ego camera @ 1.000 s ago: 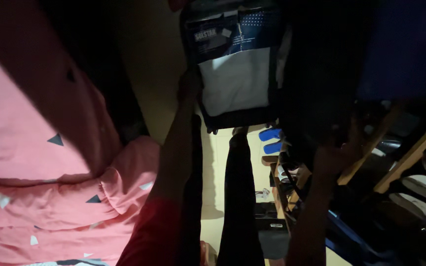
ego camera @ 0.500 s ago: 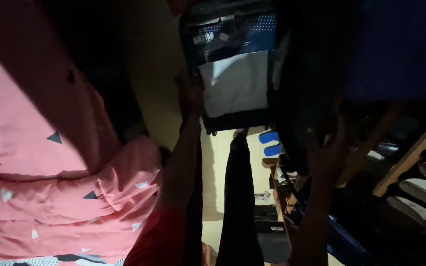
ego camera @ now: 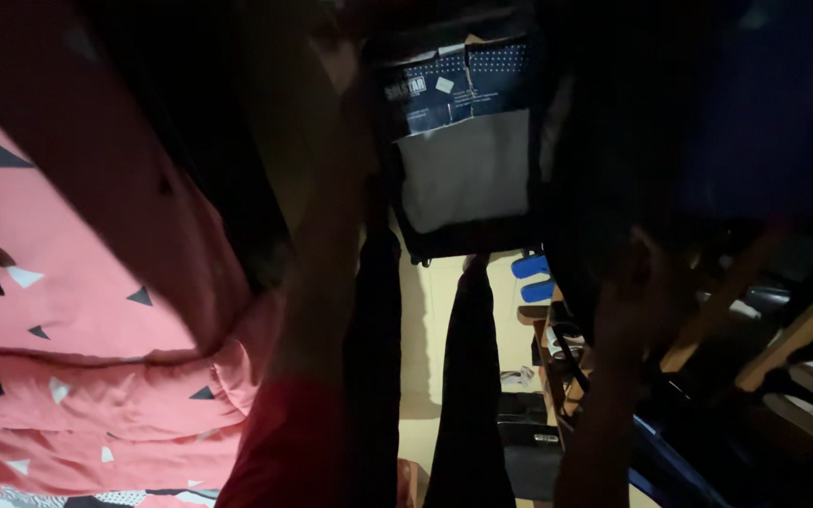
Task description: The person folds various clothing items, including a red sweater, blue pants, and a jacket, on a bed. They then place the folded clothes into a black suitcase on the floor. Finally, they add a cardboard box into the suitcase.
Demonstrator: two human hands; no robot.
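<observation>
While raised, both hands [ego camera: 345, 56] [ego camera: 637, 301] flank the dark bag [ego camera: 468, 160]

Dark blue dotted cardboard box [ego camera: 463, 89] with small white label, top centre

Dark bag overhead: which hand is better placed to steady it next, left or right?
Probably left. The left hand reaches up to the dark bag at its edge; the right hand sits lower, below and beside it. Grip unclear in the dim light.
</observation>
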